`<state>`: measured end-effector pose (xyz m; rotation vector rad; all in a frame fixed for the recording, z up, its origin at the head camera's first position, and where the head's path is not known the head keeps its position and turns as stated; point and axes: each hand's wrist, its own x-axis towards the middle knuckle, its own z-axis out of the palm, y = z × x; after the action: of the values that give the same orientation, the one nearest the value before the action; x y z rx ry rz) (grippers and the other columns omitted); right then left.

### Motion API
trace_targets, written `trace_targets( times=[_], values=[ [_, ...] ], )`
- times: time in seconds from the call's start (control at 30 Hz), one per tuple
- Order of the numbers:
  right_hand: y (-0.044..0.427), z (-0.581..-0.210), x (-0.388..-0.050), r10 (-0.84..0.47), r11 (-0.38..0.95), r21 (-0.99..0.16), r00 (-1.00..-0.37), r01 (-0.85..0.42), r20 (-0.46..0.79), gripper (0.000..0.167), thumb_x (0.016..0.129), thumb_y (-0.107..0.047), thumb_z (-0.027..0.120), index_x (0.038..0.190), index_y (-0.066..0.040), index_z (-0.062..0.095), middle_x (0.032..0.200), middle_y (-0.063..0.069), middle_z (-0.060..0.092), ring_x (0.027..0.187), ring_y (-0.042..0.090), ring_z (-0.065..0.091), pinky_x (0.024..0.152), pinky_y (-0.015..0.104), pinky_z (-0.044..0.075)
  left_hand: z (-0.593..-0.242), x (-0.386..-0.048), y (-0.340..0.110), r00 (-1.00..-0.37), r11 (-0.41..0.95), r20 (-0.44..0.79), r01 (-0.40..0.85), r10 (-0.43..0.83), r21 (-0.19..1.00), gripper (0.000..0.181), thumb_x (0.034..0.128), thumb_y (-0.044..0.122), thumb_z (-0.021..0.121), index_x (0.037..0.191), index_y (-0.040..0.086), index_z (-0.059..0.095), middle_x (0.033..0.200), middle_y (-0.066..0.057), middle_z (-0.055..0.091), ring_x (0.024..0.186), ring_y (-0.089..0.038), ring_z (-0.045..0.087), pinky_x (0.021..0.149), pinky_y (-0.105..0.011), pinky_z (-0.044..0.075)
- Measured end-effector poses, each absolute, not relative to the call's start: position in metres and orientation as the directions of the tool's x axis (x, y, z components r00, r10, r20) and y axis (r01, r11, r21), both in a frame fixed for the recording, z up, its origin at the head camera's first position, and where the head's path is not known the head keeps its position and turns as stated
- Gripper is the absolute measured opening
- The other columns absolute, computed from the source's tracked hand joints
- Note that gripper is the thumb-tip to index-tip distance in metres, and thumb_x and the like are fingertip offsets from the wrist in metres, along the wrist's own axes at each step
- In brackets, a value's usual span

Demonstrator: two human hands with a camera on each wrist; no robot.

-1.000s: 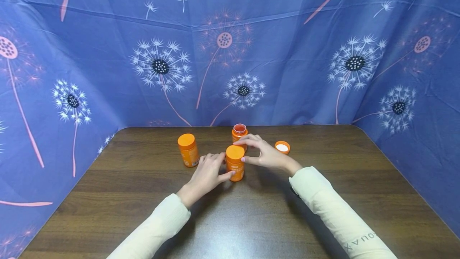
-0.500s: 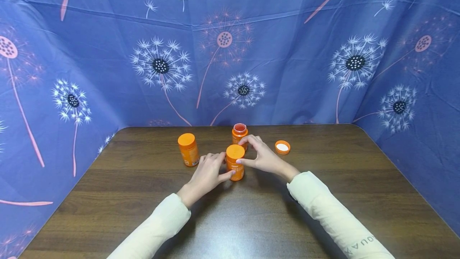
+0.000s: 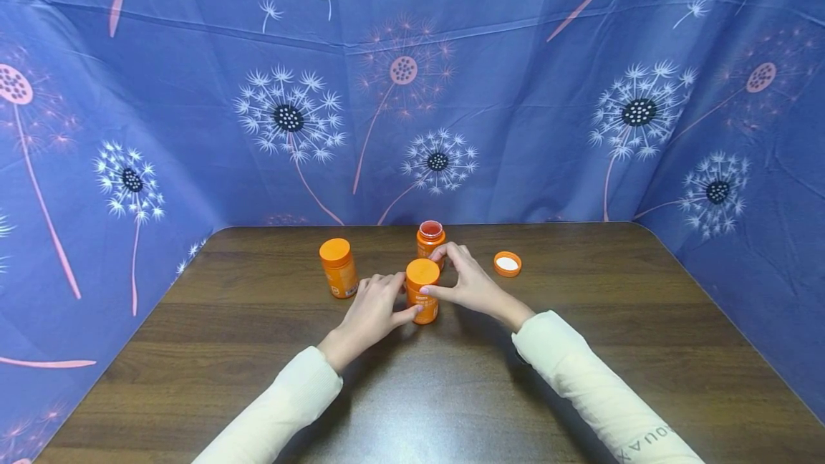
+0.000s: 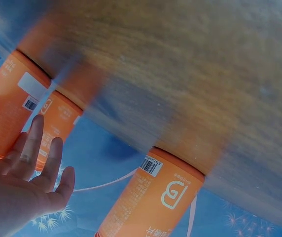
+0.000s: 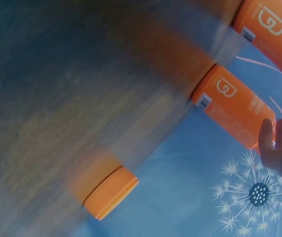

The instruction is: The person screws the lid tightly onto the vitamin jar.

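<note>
An orange bottle (image 3: 422, 305) with an orange lid (image 3: 422, 272) stands upright mid-table. My left hand (image 3: 372, 306) holds its body from the left, the thumb in front and the fingers behind. From the right, my right hand (image 3: 473, 286) reaches round the lid; its thumb lies at the lid's lower front edge and the index finger curves behind. In the left wrist view the held bottle (image 4: 10, 106) is beside the spread left fingers (image 4: 30, 148). An uncapped orange bottle (image 3: 430, 235) stands just behind, partly hidden by the right hand.
To the left stands another capped orange bottle (image 3: 339, 274). A loose orange lid (image 3: 507, 264) lies inside-up at the right, its white liner showing. The brown wooden table (image 3: 193, 378) ends against a blue dandelion-print cloth (image 3: 515, 163).
My right thumb has slid left along the front of the lid, while the index finger has shifted right behind it. The right forearm has drawn slightly nearer. My left hand has stayed put.
</note>
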<state>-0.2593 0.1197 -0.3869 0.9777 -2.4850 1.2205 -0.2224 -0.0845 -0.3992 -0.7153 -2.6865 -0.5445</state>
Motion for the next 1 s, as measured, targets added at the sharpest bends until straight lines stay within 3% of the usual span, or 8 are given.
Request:
trace_targets(
  times=[0.17, 0.23, 0.43, 0.57, 0.7, 0.87, 1.0],
  values=[
    [0.125, -0.384, -0.261, -0.509, 0.434, -0.669, -0.777, -0.604, 0.371, 0.055, 0.071, -0.031, 0.077, 0.115, -0.014, 0.048, 0.107, -0.005, 0.051, 0.103, 0.018, 0.041, 0.090, 0.040, 0.037, -0.399, -0.222, -0.085, -0.826, 0.804, 0.385, 0.529, 0.413, 0.273, 0.040, 0.0789, 0.047, 0.065, 0.100, 0.015, 0.055, 0.086, -0.002, 0.066, 0.079, -0.018, 0.054, 0.075, -0.040, 0.038],
    [0.126, -0.376, -0.257, -0.537, 0.416, -0.682, -0.767, -0.602, 0.350, 0.056, 0.073, -0.026, 0.076, 0.119, -0.011, 0.048, 0.113, -0.001, 0.051, 0.107, 0.022, 0.041, 0.092, 0.042, 0.035, -0.399, -0.222, -0.085, -0.824, 0.804, 0.387, 0.530, 0.414, 0.269, 0.040, 0.0788, 0.047, 0.065, 0.100, 0.014, 0.055, 0.086, -0.002, 0.066, 0.079, -0.018, 0.054, 0.075, -0.040, 0.038],
    [0.132, -0.371, -0.261, -0.639, 0.354, -0.650, -0.682, -0.672, 0.356, 0.057, 0.078, -0.018, 0.071, 0.129, -0.009, 0.046, 0.126, 0.006, 0.050, 0.112, 0.025, 0.040, 0.093, 0.039, 0.031, -0.399, -0.222, -0.085, -0.827, 0.805, 0.378, 0.528, 0.416, 0.270, 0.043, 0.0792, 0.046, 0.065, 0.104, 0.013, 0.055, 0.089, -0.003, 0.066, 0.080, -0.018, 0.055, 0.077, -0.041, 0.039],
    [0.135, -0.372, -0.266, -0.684, 0.323, -0.633, -0.636, -0.703, 0.358, 0.054, 0.083, -0.020, 0.066, 0.132, -0.013, 0.045, 0.133, 0.001, 0.047, 0.118, 0.020, 0.039, 0.103, 0.049, 0.022, -0.399, -0.222, -0.085, -0.831, 0.805, 0.367, 0.526, 0.417, 0.275, 0.044, 0.0796, 0.047, 0.064, 0.105, 0.013, 0.054, 0.090, -0.003, 0.066, 0.081, -0.018, 0.056, 0.078, -0.042, 0.039],
    [0.136, -0.371, -0.267, -0.703, 0.320, -0.619, -0.618, -0.718, 0.353, 0.051, 0.085, -0.021, 0.064, 0.132, -0.012, 0.045, 0.133, 0.000, 0.048, 0.124, 0.019, 0.037, 0.108, 0.053, 0.010, -0.399, -0.222, -0.085, -0.833, 0.805, 0.363, 0.524, 0.418, 0.276, 0.043, 0.0797, 0.047, 0.064, 0.105, 0.013, 0.054, 0.090, -0.003, 0.066, 0.081, -0.019, 0.056, 0.078, -0.043, 0.039],
    [0.136, -0.370, -0.267, -0.702, 0.319, -0.604, -0.610, -0.730, 0.368, 0.047, 0.085, -0.019, 0.064, 0.128, -0.008, 0.049, 0.130, 0.002, 0.051, 0.121, 0.020, 0.039, 0.107, 0.052, 0.014, -0.399, -0.222, -0.084, -0.832, 0.808, 0.367, 0.523, 0.415, 0.271, 0.039, 0.0791, 0.046, 0.065, 0.100, 0.015, 0.054, 0.086, -0.002, 0.066, 0.078, -0.018, 0.055, 0.076, -0.042, 0.039],
    [0.135, -0.369, -0.267, -0.678, 0.343, -0.606, -0.635, -0.718, 0.369, 0.046, 0.083, -0.020, 0.066, 0.125, -0.012, 0.052, 0.126, -0.001, 0.053, 0.113, 0.016, 0.042, 0.106, 0.049, 0.017, -0.398, -0.222, -0.084, -0.834, 0.809, 0.368, 0.520, 0.412, 0.272, 0.038, 0.0789, 0.046, 0.065, 0.098, 0.015, 0.054, 0.085, -0.002, 0.065, 0.076, -0.017, 0.054, 0.075, -0.041, 0.038]
  ],
)
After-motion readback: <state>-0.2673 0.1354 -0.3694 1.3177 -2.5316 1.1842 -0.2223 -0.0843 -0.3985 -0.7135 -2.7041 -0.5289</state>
